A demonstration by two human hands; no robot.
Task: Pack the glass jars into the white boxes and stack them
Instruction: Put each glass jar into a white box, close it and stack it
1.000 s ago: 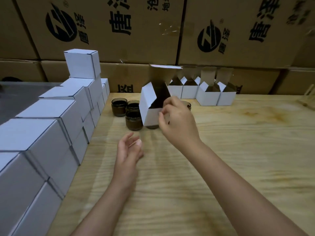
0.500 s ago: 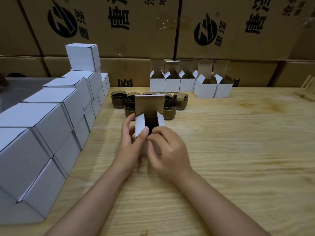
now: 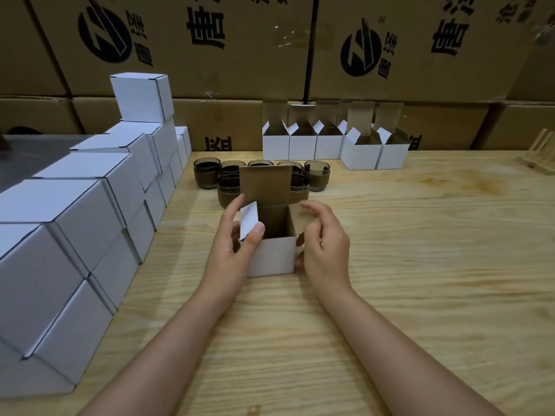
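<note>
A small white box (image 3: 271,256) stands upright on the wooden table (image 3: 420,265) in front of me, its brown lid flap raised at the back. My left hand (image 3: 234,250) pinches the box's left side flap between thumb and fingers. My right hand (image 3: 326,247) curls round the box's right side, fingers over the folded-out right flap. The inside of the box is dark, so I cannot tell what it holds. Several brown glass jars (image 3: 206,172) stand in a cluster just behind the box.
Closed white boxes (image 3: 90,205) are stacked in steps along the left edge. A row of open white boxes (image 3: 303,145) stands at the back against large printed cartons (image 3: 240,40). A wooden rack (image 3: 537,157) sits at the far right.
The box came down from the air near the jars onto the table close to me. My left hand joined it, and both hands moved apart onto the side flaps.
</note>
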